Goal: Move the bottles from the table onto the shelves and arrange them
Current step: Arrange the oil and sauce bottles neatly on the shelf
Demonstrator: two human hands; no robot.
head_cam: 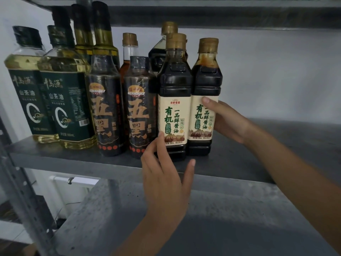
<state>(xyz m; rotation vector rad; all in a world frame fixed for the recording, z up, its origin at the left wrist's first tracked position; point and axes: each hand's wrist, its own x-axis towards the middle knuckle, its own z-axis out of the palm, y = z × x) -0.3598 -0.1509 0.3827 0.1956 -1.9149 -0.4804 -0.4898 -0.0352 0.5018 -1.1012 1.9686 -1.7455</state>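
Observation:
Two dark soy sauce bottles with cream labels stand side by side on the grey middle shelf (pixel 239 163). My right hand (pixel 227 121) wraps the right soy sauce bottle (pixel 206 80) from its right side, thumb across the label. My left hand (pixel 166 178) is spread in front of the shelf edge. Its fingertips touch the lower left of the left soy sauce bottle (pixel 174 85), and its thumb hangs free below. Left of these stand two black-wrapped bottles (pixel 105 108) (pixel 140 111) and two green-labelled oil bottles (pixel 24 93) (pixel 68 100), with more bottles behind them.
The shelf board runs bare to the right of the soy bottles. An upper shelf (pixel 221 13) sits just above the bottle caps. A lower grey shelf (pixel 221 228) lies beneath my arms. A perforated metal upright (pixel 16 191) stands at the left.

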